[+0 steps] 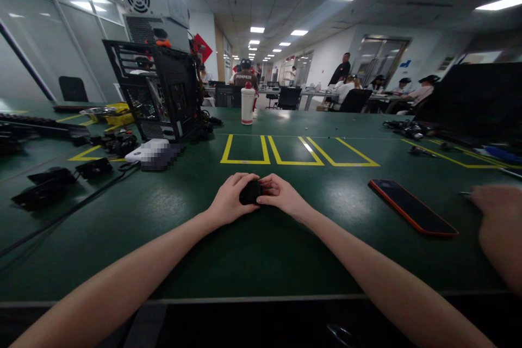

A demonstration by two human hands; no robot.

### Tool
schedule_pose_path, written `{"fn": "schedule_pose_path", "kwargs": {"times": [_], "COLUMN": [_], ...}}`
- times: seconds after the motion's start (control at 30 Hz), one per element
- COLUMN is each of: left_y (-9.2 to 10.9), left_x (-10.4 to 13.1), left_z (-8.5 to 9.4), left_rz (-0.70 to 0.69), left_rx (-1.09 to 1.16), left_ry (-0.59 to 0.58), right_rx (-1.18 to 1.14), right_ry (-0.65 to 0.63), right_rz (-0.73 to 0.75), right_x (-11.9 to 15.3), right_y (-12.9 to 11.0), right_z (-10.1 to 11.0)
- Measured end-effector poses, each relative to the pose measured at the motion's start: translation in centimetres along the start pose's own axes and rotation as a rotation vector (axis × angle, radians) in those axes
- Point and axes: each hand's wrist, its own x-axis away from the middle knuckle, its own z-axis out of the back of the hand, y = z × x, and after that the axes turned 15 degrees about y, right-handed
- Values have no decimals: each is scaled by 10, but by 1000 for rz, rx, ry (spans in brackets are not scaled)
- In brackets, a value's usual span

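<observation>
A small dark block-like object [250, 193] is held low over the green table [244, 261], in front of me; its exact kind does not show. My left hand [233, 197] is wrapped around its left side, thumb below and fingers over the top. From the right, my right hand [281, 194] is closed, with thumb and fingertips pressed against the object's right edge. Between the fingers only part of its black surface is visible.
Yellow tape outlines [296, 163] lie beyond my hands, with a white bottle [247, 104] behind. An open computer case [163, 92] and black parts [44, 185] stand left. A phone [411, 206] lies right, near another person's hand [499, 217].
</observation>
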Motion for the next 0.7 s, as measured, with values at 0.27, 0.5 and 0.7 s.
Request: {"fn": "schedule_pose_path", "kwargs": {"times": [0.27, 0.5, 0.7], "left_y": [1, 1, 1], "left_x": [1, -1, -1], "left_z": [1, 1, 0], "left_rz": [-2, -36, -15], "left_rx": [-11, -16, -13], "left_ry": [-12, -8, -3], "right_rx": [68, 2, 31], "right_ry": [59, 118, -13], "right_rz": [-68, 36, 40], "right_x": [-1, -2, 4], "right_y": [-1, 3, -4], "right_z": [-1, -5, 1]}}
